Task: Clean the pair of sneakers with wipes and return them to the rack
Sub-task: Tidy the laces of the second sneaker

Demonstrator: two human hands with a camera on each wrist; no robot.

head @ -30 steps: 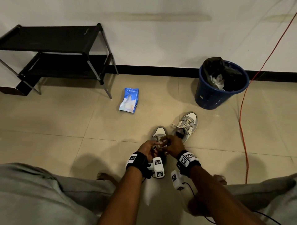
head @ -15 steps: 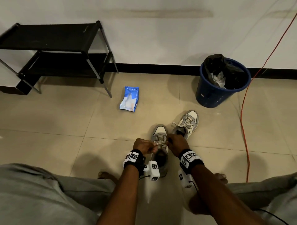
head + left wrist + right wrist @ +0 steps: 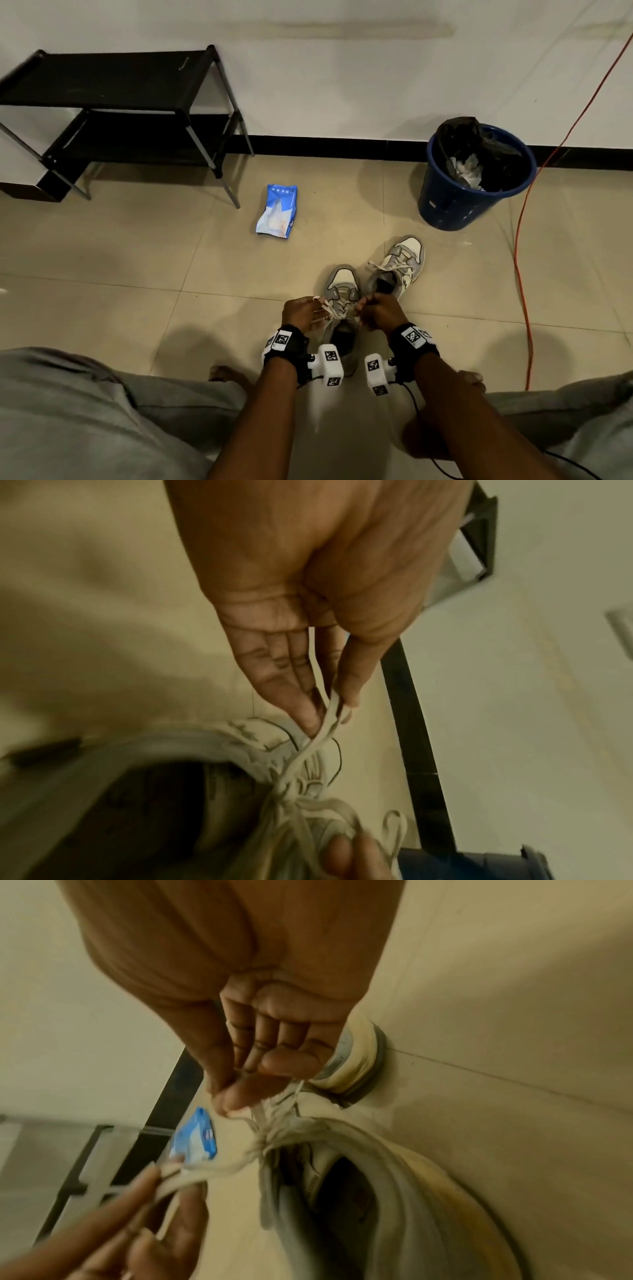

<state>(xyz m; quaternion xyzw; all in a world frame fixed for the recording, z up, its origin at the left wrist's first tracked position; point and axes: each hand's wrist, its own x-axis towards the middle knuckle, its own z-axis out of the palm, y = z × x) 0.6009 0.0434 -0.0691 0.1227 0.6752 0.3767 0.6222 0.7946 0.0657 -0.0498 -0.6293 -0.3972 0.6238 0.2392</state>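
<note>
Two grey and white sneakers stand on the tiled floor. The near sneaker is between my hands, toe pointing away; the other sneaker lies just right of it. My left hand pinches a white lace loop between thumb and fingers. My right hand pinches the other part of the lace over the same sneaker. The laces are pulled taut to each side. A blue wipes pack lies on the floor beyond the shoes.
A black two-tier shoe rack stands against the wall at the back left. A blue bin with a black liner and used wipes is at the back right. An orange cable runs down the right side. My knees frame the bottom.
My hands have drawn apart to either side of the near sneaker, pulling the laces outward, and more of the shoe's toe shows between them.
</note>
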